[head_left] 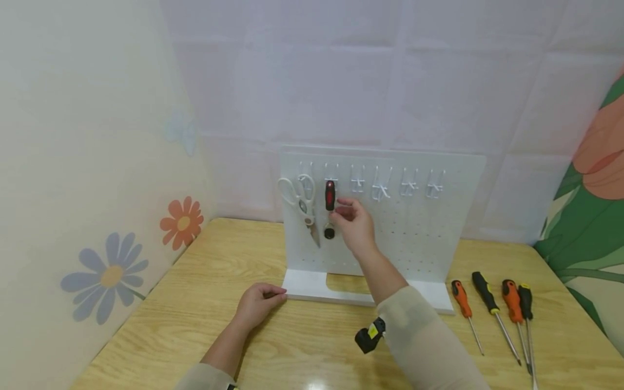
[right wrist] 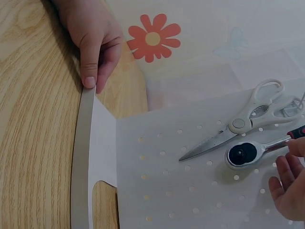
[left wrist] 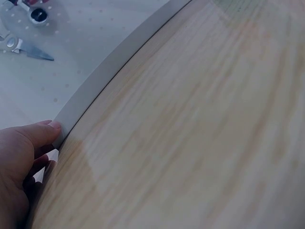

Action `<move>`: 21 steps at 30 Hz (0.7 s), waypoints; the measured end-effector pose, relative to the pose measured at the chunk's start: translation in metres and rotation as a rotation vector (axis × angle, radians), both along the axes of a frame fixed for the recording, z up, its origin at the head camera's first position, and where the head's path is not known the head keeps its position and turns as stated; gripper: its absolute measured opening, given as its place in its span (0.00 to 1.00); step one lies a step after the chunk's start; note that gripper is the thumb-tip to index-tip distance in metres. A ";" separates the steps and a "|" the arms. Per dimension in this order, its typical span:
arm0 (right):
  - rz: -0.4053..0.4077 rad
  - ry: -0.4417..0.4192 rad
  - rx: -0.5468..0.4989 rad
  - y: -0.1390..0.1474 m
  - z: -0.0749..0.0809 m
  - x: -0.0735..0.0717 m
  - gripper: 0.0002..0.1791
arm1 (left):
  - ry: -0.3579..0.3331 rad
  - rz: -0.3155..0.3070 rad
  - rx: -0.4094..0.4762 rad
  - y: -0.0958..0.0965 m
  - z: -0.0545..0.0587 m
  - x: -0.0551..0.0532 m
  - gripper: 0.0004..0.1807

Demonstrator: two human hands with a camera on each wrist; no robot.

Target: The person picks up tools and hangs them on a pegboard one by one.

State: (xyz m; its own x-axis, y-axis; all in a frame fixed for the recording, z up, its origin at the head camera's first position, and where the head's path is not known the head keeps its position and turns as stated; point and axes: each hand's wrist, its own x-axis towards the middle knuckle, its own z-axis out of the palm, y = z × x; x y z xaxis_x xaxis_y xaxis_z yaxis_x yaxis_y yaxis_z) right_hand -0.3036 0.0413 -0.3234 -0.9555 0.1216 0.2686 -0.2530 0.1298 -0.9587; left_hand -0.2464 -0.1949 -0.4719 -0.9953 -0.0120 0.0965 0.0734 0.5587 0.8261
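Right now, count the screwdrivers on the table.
4, right of the pegboard, left to right: orange screwdriver, black screwdriver, second orange screwdriver, second black screwdriver. The right sleeve might hide more.

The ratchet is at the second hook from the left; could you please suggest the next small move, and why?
Probably ease the right hand away from the ratchet: its handle is up at the hook, head downward, and the visible fingers are not wrapped round it. The left hand pinches the base, which should help steady it.
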 end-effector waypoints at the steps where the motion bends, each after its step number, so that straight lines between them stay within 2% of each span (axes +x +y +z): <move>1: -0.002 0.005 0.000 0.000 0.000 0.000 0.18 | 0.000 0.000 -0.001 0.000 0.000 0.000 0.04; 11: 0.005 0.011 0.027 0.011 -0.004 0.003 0.19 | -0.004 0.000 -0.011 0.001 0.000 0.001 0.04; 21: 0.015 -0.007 0.063 0.030 -0.011 0.016 0.20 | 0.000 -0.003 -0.026 0.000 0.000 -0.001 0.04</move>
